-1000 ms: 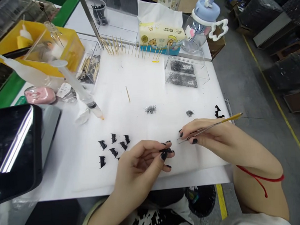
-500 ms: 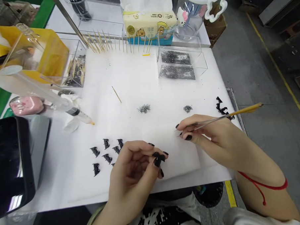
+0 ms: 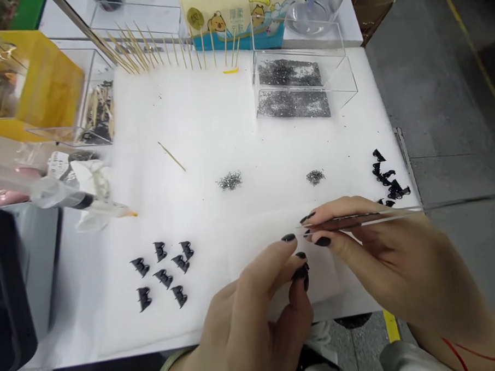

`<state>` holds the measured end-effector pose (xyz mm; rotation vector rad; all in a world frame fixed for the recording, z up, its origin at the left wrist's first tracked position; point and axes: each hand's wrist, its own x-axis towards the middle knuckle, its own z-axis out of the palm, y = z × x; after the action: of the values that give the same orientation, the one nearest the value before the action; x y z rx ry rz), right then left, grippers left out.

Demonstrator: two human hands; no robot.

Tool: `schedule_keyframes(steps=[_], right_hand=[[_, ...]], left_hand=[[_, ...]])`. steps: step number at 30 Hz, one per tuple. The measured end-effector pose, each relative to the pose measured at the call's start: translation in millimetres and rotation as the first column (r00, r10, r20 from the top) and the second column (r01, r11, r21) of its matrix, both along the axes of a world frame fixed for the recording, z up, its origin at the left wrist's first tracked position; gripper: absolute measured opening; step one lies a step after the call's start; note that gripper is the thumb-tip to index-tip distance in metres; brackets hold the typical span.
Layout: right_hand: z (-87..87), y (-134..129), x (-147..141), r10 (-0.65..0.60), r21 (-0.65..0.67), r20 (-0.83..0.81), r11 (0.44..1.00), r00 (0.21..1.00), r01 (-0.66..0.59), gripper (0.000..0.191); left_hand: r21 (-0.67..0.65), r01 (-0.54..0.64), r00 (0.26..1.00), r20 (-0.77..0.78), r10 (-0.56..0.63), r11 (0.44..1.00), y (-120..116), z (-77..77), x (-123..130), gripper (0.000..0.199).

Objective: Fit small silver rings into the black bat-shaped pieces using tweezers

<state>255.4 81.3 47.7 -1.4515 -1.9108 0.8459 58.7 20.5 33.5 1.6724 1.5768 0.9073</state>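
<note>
My left hand [image 3: 256, 305] is closed in a pinch above the front of the white work surface, its fingertips around a small black piece mostly hidden by fingers and dark nails. My right hand [image 3: 382, 256] grips slim metal tweezers [image 3: 355, 221] between thumb and fingers. The tweezer tips point left, slightly apart, just beyond the left index fingertip. Several small black bat-shaped pieces [image 3: 163, 278] lie spread out left of my left hand. More black pieces [image 3: 395, 189] sit bunched near the right edge. Two little heaps of silvery bits, one left [image 3: 230, 181] and one right [image 3: 315, 177], lie beyond my hands.
A wooden stick [image 3: 172, 156] lies on the white sheet. At the left are a syringe [image 3: 76, 199], a dark-screened device [image 3: 8, 294] and a yellow bin [image 3: 54, 84]. Along the back stand upright sticks [image 3: 190, 56], a tissue pack [image 3: 238, 19] and a clear box [image 3: 342, 91].
My left hand has moved right and turned its back upward, still pinching the black piece. The tweezers in my right hand have swung flatter. The view has shifted downward.
</note>
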Motion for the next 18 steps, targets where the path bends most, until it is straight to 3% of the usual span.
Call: schedule_keyframes(steps=[5, 10, 16, 18], right_hand=[[5.7, -0.9, -0.4, -0.027, -0.018, -0.263, 1.0, 0.964, 0.023, 0.02], [-0.7, 4.1, -4.6, -0.016, -0.173, -0.551, 0.98, 0.835, -0.096, 0.013], [-8.2, 3.0, -4.9, -0.042, -0.208, -0.536, 0.975, 0.843, -0.083, 0.01], [-6.5, 2.4, -5.2, -0.108, -0.15, -0.473, 0.988, 0.875, 0.041, 0.01]], left_hand=[[-0.108, 0.081, 0.994, 0.076, -0.073, 0.991, 13.5, -3.6, -9.5, 0.044], [-0.168, 0.043, 0.938, 0.346, 0.018, 0.985, 18.2, -3.7, -6.0, 0.045], [-0.222, 0.012, 0.842, 0.528, 0.11, 0.975, 19.3, -4.2, -1.9, 0.047], [-0.23, 0.008, 0.815, 0.566, 0.127, 0.973, 18.9, -5.6, -2.8, 0.05]])
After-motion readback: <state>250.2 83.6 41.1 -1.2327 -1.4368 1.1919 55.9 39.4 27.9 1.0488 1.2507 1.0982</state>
